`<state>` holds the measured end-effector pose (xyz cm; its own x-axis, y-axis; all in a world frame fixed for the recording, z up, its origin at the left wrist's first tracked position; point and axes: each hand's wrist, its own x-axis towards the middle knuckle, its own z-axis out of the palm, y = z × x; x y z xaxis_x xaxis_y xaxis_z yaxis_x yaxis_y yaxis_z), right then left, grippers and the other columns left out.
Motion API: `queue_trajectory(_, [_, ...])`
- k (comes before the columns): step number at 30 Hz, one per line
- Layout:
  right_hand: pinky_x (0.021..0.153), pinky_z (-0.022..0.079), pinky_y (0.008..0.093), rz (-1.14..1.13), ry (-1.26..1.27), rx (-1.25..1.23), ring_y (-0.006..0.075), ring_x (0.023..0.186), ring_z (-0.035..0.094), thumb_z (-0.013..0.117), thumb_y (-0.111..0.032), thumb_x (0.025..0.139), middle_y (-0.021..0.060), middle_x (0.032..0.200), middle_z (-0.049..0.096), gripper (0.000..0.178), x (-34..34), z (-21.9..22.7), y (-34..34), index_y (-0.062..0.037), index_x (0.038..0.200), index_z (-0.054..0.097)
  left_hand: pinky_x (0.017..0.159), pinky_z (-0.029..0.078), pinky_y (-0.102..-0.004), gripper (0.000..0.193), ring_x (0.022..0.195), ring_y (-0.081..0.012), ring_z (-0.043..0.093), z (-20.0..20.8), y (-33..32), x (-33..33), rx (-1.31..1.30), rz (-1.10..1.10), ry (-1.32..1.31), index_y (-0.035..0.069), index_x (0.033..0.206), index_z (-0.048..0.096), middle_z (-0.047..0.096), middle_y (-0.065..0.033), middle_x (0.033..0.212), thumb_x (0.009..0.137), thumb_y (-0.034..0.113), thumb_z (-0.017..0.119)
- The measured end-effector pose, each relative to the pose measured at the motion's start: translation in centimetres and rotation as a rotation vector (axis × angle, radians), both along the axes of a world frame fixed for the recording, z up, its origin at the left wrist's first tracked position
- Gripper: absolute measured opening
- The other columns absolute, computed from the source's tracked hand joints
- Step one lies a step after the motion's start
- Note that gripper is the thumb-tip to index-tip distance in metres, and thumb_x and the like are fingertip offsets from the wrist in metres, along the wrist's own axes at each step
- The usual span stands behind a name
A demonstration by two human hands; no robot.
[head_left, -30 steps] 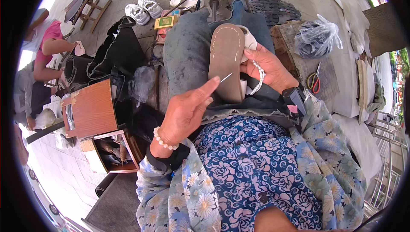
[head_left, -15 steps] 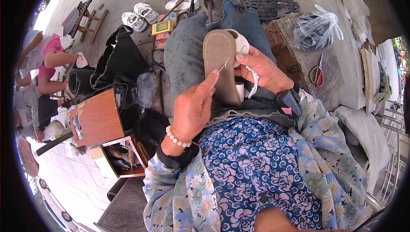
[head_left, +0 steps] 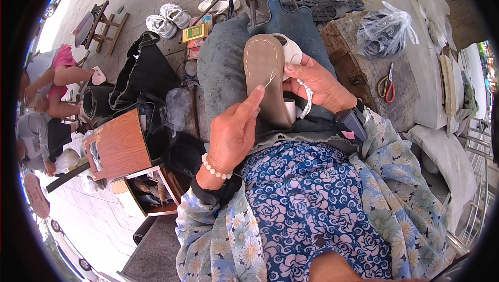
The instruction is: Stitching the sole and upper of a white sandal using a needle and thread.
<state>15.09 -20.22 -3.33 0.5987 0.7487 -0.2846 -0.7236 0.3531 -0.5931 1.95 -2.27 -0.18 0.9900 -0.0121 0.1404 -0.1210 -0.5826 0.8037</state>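
Note:
A pale sandal [head_left: 264, 69] is held over my lap, its tan sole turned up toward me and a line of light stitching round the front. My right hand [head_left: 323, 85] grips it by the right side, the thumb on the white strap [head_left: 292, 51]. A string of pale beads [head_left: 309, 97] hangs by the right palm. My left hand [head_left: 234, 126] has its index fingertip against the sole, beside a short slanting length of light thread [head_left: 271, 78]. Its other fingers are curled, and what they hold, if anything, is hidden.
On the right, red-handled scissors [head_left: 386, 90] and a plastic bag [head_left: 385, 32] rest on a worn board [head_left: 358, 82]. White shoes [head_left: 169, 21] and small boxes [head_left: 194, 32] lie ahead. Left are black sheet material [head_left: 148, 69], a wooden drawer box [head_left: 117, 144] and seated people [head_left: 62, 77].
The sandal and both hands have shifted very slightly left with the view nearly the same. My left fingertip stays at the sole's stitching, and the right grip is unchanged.

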Motion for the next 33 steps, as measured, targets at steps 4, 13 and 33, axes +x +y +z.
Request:
queue_trajectory(4, [0.088, 0.049, 0.0411, 0.009, -0.012, 0.012, 0.0204, 0.1, 0.06, 0.059, -0.011, 0.087, 0.0071, 0.11, 0.061, 0.037, 0.0, -0.2, 0.0, -0.0084, 0.122, 0.049, 0.068, 0.048, -0.0299, 0.04, 0.078, -0.0303, 0.064, -0.1, 0.0, 0.0, -0.011, 0.008, -0.008, 0.006, 0.121, 0.055, 0.064, -0.0212, 0.095, 0.084, -0.007, 0.055])
queue_trajectory(13, [0.088, 0.049, 0.0413, -0.005, -0.018, -0.007, 0.0206, 0.1, 0.06, 0.059, -0.011, 0.088, 0.0072, 0.111, 0.06, 0.037, -0.1, -0.3, -0.1, -0.0083, 0.123, 0.048, 0.064, 0.049, -0.0321, 0.043, 0.075, -0.0314, 0.063, -0.9, -0.1, 0.0, -0.049, 0.024, -0.068, 0.01, 0.122, 0.055, 0.063, -0.019, 0.09, 0.082, -0.004, 0.057])
queue_trajectory(33, [0.073, 0.055, 0.029, -0.037, -0.487, -0.381, 0.0118, 0.09, 0.059, 0.063, -0.007, 0.083, 0.005, 0.107, 0.06, 0.04, -1.7, 2.7, -0.8, -0.005, 0.121, 0.049, 0.057, 0.048, -0.0388, 0.037, 0.066, -0.0352, 0.061, 2.5, 1.6, 0.8, 0.01, -0.038, 0.107, 0.012, 0.118, 0.058, 0.062, -0.0184, 0.073, 0.082, 0.003, 0.056])
